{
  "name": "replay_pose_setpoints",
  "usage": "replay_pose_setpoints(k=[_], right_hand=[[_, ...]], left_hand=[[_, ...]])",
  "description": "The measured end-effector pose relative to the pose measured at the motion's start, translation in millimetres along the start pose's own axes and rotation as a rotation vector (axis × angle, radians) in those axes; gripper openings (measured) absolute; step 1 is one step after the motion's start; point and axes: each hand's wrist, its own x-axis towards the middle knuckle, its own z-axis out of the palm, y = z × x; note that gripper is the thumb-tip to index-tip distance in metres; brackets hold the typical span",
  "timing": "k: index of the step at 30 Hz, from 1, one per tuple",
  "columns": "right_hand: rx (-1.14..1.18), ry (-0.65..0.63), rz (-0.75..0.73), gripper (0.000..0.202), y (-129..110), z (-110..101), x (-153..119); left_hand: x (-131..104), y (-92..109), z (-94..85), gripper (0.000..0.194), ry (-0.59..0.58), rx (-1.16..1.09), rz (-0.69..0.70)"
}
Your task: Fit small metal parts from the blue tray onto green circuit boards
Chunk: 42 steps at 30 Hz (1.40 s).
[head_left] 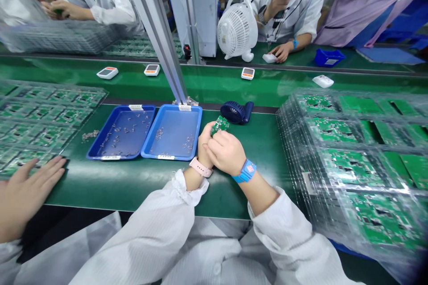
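Right hand (228, 153) is curled in over the left one, can't really tell if its fingers are pinching anything. Left hand (204, 142) has a small green circuit board (220, 124) pinched, up above the bench (264, 142). Blue trays (174, 120) of tiny parts (158, 134) sit just left, navy fan (232, 111) right behind the board, white fan (239, 29) way further back.

A tall metal post (157, 22) is fixed at the far edge of a glossy green workbench (167, 182), in whose top pale light is reflected. Behind the post, a green strip (207, 87) is laid lengthwise, with a second green bench (301, 57) set beyond it. To the post's right, a thinner upright (188, 9), a pale grey cabinet (207, 22) and a white fan (236, 31) are placed.
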Motion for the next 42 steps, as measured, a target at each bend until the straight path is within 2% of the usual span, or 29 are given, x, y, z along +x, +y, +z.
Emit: replay_pose_setpoints(k=[7,13,18,22,24,29,32,35,42], right_hand=[[-0.005,-0.082,0.02,0.037,8.5,-2.4,-4.9],[-0.013,-0.119,0.017,0.038,4.6,3.7,-0.7],[0.015,-0.236,0.056,0.039,6.2,-1.6,-3.9],[0.087,-0.253,0.094,0.04,7.5,-5.6,-5.5],[0.193,-0.223,0.182,0.04,8.0,-6.1,-5.4],[0.637,-0.053,0.696,0.038,17.2,1.0,-6.3],[0.831,0.016,0.884,0.033,28.4,11.3,-9.3],[0.882,0.078,0.939,0.03,38.0,20.3,-12.7],[0.754,0.191,0.922,0.033,41.6,27.9,-14.3]], left_hand=[[9.8,-6.5,-1.0,0.018,0.034,0.021,-0.038],[0.2,-5.7,-1.8,0.026,-0.087,0.004,0.077],[6.5,-9.4,-0.6,0.022,0.002,0.016,0.03],[11.4,-13.9,0.6,0.022,0.024,-0.012,-0.015],[11.9,-13.0,1.2,0.023,0.028,-0.048,-0.044],[12.3,-2.9,1.5,0.03,0.102,-0.162,-0.113],[11.2,3.5,1.5,0.031,0.122,-0.222,-0.134],[8.3,7.8,2.3,0.03,0.127,-0.225,-0.11],[0.3,12.3,6.5,0.028,0.099,-0.18,0.009]])
